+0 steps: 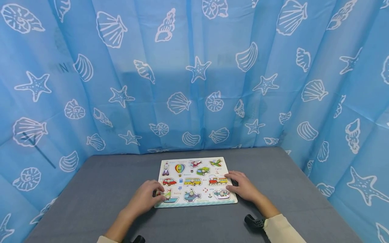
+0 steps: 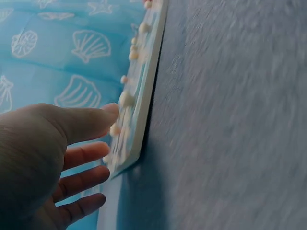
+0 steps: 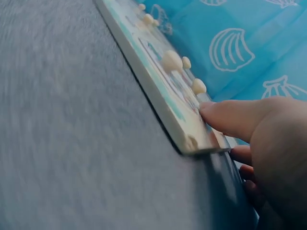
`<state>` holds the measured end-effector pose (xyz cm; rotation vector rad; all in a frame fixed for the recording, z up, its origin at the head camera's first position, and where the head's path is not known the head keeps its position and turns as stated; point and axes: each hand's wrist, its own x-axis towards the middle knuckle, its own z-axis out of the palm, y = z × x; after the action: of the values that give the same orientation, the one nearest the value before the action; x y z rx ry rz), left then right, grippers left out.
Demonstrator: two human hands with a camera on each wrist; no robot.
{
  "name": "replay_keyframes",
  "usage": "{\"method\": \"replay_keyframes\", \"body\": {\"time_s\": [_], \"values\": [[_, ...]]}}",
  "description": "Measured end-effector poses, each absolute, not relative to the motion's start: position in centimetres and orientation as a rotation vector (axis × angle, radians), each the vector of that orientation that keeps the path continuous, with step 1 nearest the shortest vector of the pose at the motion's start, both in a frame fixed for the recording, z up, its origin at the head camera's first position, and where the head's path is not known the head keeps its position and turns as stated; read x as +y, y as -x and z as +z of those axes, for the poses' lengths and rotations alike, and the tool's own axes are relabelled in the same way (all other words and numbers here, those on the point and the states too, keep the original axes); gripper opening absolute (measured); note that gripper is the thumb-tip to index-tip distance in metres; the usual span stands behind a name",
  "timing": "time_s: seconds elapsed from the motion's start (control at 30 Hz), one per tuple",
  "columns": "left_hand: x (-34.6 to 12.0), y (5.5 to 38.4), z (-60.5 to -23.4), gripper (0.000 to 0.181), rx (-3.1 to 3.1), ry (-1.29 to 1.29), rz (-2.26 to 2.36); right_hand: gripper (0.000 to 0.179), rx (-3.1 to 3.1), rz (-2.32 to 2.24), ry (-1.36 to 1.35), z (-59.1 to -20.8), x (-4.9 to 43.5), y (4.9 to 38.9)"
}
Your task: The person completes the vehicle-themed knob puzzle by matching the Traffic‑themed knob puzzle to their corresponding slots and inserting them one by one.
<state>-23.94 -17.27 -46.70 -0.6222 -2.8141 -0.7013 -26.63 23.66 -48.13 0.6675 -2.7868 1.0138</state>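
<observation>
A wooden knob puzzle board (image 1: 179,192) with vehicle pieces lies on the grey table. Its pieces include a sailboat (image 1: 171,199), a yellow bus (image 1: 193,182), a red train (image 1: 213,181) and a ship (image 1: 224,194), with pale round knobs (image 2: 126,99) standing up from them. At the board's left edge is my left hand (image 1: 147,194), its thumb close to a knob and its fingers loosely spread. My right hand (image 1: 243,187) lies at the opposite edge. Its thumb (image 3: 225,115) touches the board's top near a corner, and the other fingers are partly hidden behind.
Grey cloth covers the table (image 1: 106,182) around the board. Behind it and along the sides hangs a blue curtain (image 1: 182,77) printed with shells and starfish. A black wrist strap piece (image 1: 254,221) sits by the right cuff.
</observation>
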Motion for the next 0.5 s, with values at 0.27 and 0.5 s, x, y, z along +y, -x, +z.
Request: {"method": "replay_keyframes", "body": {"time_s": [0.27,0.5], "values": [[-19.1,24.4,-46.0,0.016,-2.83,0.519,-0.678,0.036,-2.785,0.981,-0.692,-47.5,24.9,26.7],[-21.1,24.9,-46.0,0.02,-2.873,0.477,-0.605,0.033,-2.782,0.822,-0.749,-47.1,26.2,26.9]]}}
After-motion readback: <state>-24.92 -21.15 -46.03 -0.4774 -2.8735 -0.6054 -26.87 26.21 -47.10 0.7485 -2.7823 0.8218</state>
